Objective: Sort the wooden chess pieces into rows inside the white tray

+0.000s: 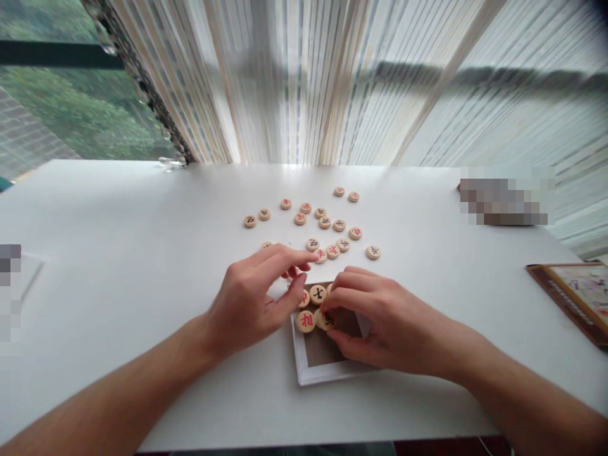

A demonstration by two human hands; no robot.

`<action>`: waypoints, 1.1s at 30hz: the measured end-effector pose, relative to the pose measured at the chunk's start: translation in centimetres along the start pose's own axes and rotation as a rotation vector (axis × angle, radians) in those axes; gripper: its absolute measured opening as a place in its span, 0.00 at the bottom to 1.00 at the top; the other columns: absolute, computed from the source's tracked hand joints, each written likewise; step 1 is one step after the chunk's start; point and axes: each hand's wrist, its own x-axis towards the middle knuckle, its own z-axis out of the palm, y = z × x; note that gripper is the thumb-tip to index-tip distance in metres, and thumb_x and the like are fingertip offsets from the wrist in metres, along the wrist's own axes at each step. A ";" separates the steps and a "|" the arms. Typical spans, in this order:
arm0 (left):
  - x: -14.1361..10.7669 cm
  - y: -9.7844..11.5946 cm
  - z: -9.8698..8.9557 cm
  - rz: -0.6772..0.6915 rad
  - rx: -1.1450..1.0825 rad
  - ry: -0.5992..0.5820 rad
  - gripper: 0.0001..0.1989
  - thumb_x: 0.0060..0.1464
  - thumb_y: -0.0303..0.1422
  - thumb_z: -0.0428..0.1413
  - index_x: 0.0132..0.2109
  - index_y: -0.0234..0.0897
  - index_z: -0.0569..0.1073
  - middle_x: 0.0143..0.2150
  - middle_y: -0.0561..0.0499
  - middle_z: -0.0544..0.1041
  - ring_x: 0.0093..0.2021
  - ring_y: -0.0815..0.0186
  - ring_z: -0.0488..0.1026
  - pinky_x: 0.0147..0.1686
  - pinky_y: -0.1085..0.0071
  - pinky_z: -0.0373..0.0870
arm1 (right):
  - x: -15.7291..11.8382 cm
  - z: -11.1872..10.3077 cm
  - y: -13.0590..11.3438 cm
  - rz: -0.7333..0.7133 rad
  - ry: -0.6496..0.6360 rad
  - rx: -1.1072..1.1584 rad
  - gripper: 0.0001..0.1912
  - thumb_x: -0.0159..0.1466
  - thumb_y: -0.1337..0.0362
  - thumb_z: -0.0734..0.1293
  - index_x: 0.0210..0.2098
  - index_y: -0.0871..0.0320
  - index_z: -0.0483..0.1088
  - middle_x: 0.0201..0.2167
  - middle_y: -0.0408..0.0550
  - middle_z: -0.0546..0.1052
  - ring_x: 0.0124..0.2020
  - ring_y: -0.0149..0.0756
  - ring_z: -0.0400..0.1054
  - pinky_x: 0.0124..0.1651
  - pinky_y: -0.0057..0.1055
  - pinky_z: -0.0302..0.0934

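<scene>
In the head view a shallow white box with a brown inside sits at the table's front, holding round wooden xiangqi pieces in its far left part. My right hand is over the box, thumb and fingers closed on a xiangqi piece with a black character. Beside it in the box lie a red-marked piece and a black-marked piece. My left hand hovers at the box's far left corner, thumb and index finger apart. Its index fingertip is by a red-marked piece on the table.
Several loose pieces with red or black characters are scattered on the white table beyond the box. To the right lies a brown printed box or book, with a blurred-out object behind it. A striped curtain hangs behind the table.
</scene>
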 end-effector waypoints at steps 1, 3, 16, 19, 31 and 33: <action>0.0 0.0 0.0 0.000 -0.002 -0.001 0.13 0.62 0.18 0.60 0.52 0.33 0.79 0.41 0.50 0.84 0.37 0.70 0.80 0.43 0.74 0.77 | 0.0 0.0 0.1 -0.005 -0.003 -0.010 0.07 0.66 0.73 0.69 0.41 0.61 0.79 0.33 0.50 0.75 0.34 0.39 0.68 0.38 0.32 0.65; 0.0 0.0 -0.1 0.001 -0.005 -0.002 0.13 0.63 0.18 0.60 0.52 0.34 0.79 0.42 0.49 0.84 0.38 0.70 0.80 0.43 0.74 0.77 | 0.0 0.1 0.2 -0.013 -0.011 -0.030 0.06 0.65 0.74 0.70 0.41 0.62 0.79 0.32 0.50 0.75 0.35 0.39 0.67 0.38 0.32 0.65; 0.0 0.1 -0.1 0.019 0.014 -0.002 0.12 0.63 0.18 0.60 0.51 0.33 0.79 0.42 0.49 0.85 0.38 0.69 0.81 0.45 0.74 0.78 | -0.2 0.5 0.7 -0.003 0.003 -0.079 0.02 0.66 0.70 0.73 0.39 0.62 0.78 0.33 0.50 0.77 0.36 0.41 0.69 0.38 0.34 0.65; 0.0 0.1 -0.1 0.016 0.012 -0.006 0.12 0.63 0.18 0.59 0.51 0.34 0.79 0.42 0.49 0.85 0.38 0.69 0.81 0.44 0.74 0.78 | -0.3 0.6 0.7 -0.003 -0.002 -0.087 0.03 0.66 0.70 0.75 0.39 0.62 0.78 0.33 0.50 0.77 0.36 0.41 0.69 0.38 0.34 0.65; 0.4 -1.0 -1.0 -0.166 0.001 0.082 0.09 0.62 0.23 0.61 0.47 0.35 0.82 0.38 0.51 0.85 0.34 0.68 0.81 0.39 0.73 0.79 | -0.1 -1.5 1.3 0.065 0.226 0.010 0.04 0.68 0.66 0.73 0.35 0.58 0.78 0.30 0.45 0.78 0.30 0.32 0.69 0.34 0.29 0.62; 0.4 -1.9 -1.1 -0.263 -0.042 0.130 0.08 0.61 0.26 0.63 0.47 0.36 0.84 0.39 0.50 0.86 0.34 0.67 0.82 0.40 0.72 0.80 | 0.0 -1.8 2.1 0.123 0.327 -0.007 0.06 0.68 0.67 0.72 0.33 0.57 0.78 0.28 0.44 0.78 0.29 0.32 0.68 0.34 0.30 0.61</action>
